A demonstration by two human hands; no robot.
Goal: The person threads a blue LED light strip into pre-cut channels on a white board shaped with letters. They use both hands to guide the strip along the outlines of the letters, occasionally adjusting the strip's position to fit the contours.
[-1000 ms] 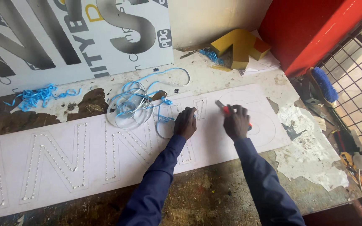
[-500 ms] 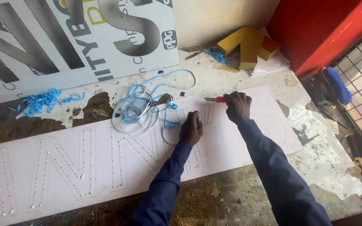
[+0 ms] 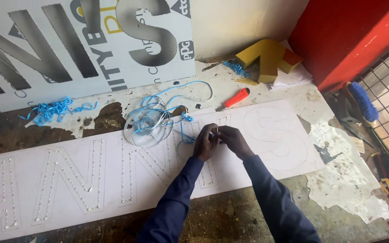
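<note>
A coil of clear strip with loose blue film [image 3: 147, 122] lay on the long white board with dotted letter outlines [image 3: 68, 175], left of the hands. The left hand [image 3: 205, 143] and right hand [image 3: 231, 138] met fingertip to fingertip over the board, pinching something too small to identify. The strip looked light, springy and best gripped near its free end. An orange-handled knife [image 3: 235, 98] lay beyond.

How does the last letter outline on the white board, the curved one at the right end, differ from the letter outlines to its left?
The curved outline is only a thin drawn line; the letter outlines to its left are studded with rows of small light dots. It is rounded; they are straight-stroked. Both hands work beside it, away from those. All lie on the same white board.
</note>
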